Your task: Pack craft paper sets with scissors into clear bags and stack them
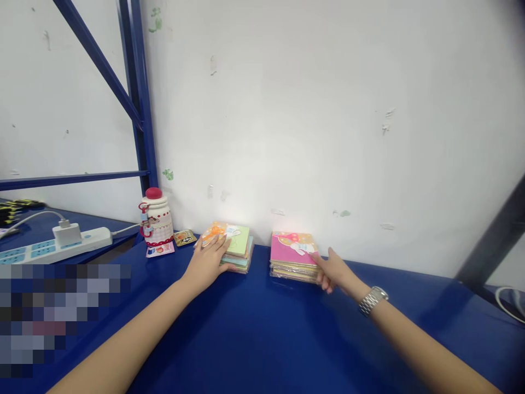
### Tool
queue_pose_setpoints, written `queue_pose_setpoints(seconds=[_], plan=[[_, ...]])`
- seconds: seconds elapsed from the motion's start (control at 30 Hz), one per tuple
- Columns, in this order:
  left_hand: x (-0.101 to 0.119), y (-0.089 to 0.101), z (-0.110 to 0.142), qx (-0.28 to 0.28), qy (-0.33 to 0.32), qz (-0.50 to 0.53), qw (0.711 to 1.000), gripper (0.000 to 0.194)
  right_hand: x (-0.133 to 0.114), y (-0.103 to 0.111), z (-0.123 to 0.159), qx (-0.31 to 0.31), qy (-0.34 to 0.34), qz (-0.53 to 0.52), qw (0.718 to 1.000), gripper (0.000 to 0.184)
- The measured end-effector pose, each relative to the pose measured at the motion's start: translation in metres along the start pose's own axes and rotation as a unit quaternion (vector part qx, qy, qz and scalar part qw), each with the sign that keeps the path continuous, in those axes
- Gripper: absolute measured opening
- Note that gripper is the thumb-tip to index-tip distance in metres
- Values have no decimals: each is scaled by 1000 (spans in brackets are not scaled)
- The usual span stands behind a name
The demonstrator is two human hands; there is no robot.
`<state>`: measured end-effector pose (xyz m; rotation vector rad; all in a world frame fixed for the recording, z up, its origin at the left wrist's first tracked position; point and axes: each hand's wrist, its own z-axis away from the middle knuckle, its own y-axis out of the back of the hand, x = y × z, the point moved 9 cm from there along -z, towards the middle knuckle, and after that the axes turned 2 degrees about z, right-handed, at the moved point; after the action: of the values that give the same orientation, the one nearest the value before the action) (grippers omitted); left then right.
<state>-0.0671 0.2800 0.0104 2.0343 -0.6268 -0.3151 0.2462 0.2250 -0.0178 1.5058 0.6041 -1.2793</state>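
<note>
Two small stacks of square coloured paper packs lie on the blue table [262, 328] near the white wall. My left hand [208, 261] rests flat on the left stack [235, 247], whose top pack is green and orange; the fingers are stretched out over its near left corner. My right hand [334, 271] touches the right edge of the right stack [292, 255], whose top pack is pink. Its thumb lies on top and the fingers curl against the stack's side. A metal watch [372, 300] sits on my right wrist.
A white bottle with a red cap [156, 219] stands left of the stacks, with a small card [159, 250] and a packet [185, 237] beside it. A white power strip [53, 244] lies at far left. Blue shelf posts [141, 109] rise behind.
</note>
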Motion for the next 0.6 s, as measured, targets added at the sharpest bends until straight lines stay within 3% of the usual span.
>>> queue_pose_setpoints(seconds=[0.1, 0.2, 0.27, 0.5, 0.6], plan=[[1, 1, -1, -1, -8, -15, 1000, 55, 3, 13, 3, -11, -23, 69, 997, 36], [1, -1, -3, -3, -16, -27, 1000, 60, 3, 33, 10, 19, 8, 100, 995, 72], [0, -3, -5, -10, -18, -33, 999, 62, 4, 48, 18, 54, 49, 99, 992, 84], [5, -2, -8, -49, 8, -48, 998, 52, 38, 75, 24, 132, 121, 16, 984, 72], [15, 2, -3, -66, 17, -54, 996, 50, 29, 80, 35, 161, 155, -19, 975, 68]])
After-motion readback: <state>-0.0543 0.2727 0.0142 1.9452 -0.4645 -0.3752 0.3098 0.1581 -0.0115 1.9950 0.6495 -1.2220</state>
